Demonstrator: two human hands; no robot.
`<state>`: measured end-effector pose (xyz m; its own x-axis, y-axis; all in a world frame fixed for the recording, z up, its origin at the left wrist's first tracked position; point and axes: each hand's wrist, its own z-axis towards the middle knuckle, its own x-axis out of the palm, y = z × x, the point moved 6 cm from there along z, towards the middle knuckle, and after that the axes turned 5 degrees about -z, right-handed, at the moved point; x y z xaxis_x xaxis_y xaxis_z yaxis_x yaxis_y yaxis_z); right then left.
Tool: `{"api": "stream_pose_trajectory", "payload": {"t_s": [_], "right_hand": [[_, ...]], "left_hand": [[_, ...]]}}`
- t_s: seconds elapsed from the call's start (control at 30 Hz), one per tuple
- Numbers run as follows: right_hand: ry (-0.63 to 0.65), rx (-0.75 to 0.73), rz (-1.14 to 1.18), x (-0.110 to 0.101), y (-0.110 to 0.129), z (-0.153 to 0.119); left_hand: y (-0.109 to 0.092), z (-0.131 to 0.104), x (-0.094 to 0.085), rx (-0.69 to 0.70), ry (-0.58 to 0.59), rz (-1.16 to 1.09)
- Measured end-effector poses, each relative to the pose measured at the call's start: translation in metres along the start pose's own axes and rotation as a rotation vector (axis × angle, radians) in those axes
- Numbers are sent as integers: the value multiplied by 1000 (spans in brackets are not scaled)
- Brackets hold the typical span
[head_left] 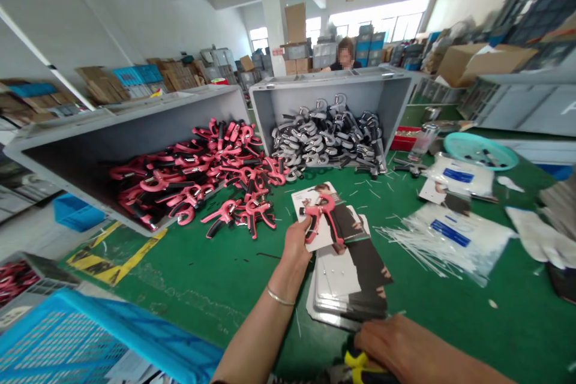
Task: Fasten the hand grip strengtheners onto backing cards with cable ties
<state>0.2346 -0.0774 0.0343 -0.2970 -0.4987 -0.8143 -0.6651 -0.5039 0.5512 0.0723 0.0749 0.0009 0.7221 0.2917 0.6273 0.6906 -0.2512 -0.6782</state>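
Observation:
My left hand [299, 237] is closed on a printed backing card [348, 221] with a pink hand grip strengthener [332, 207] lying across its front. Beneath it is a stack of more printed cards [348, 270] on the green table. At the bottom edge, my right hand [389, 342] has its fingers curled at a tool with yellow and black handles [360, 366]; the tool's working end cannot be made out. Several loose pink hand grips [256, 214] lie left of the card. Thin white cable ties [423, 252] are spread to the right beside a plastic bag.
A tipped grey crate [130, 109] spills pink hand grips; another crate [265, 114] holds grey ones. Right are a teal tray [463, 147], plastic bags [463, 240] and a white glove [540, 240]. A blue basket [112, 330] stands lower left. A person [345, 57] is behind the crates.

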Motion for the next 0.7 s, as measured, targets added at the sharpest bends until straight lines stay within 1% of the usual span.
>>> {"api": "stream_pose_trajectory", "payload": {"t_s": [0.03,0.07,0.13,0.17,0.2,0.27,0.37,0.47,0.53,0.7], "right_hand": [[-27,34,20,2,-3,0],[-101,115,39,1,-12,0],[-321,312,63,-7,-36,0],[-424,379,64,-11,-46,0],[-506,412,55,-14,-52,1],[-601,401,16,-15,-53,7],[-673,338,-74,-11,-37,19],[-719,298,-134,-6,-20,27],[-737,293,-142,-5,-14,30],[-763,297,-142,-7,-8,35]], "left_hand": [[-7,4,1,57,-22,-29],[-15,4,2,122,-39,-59],[-27,-2,6,253,-54,-99],[-30,-8,8,308,-53,-109],[-31,-14,10,347,-47,-113],[-28,-26,13,382,-21,-119],[-21,-36,15,413,14,-120],[-18,-41,16,449,22,-91],[-17,-43,17,457,29,-82],[-15,-46,16,468,23,-53]]}}
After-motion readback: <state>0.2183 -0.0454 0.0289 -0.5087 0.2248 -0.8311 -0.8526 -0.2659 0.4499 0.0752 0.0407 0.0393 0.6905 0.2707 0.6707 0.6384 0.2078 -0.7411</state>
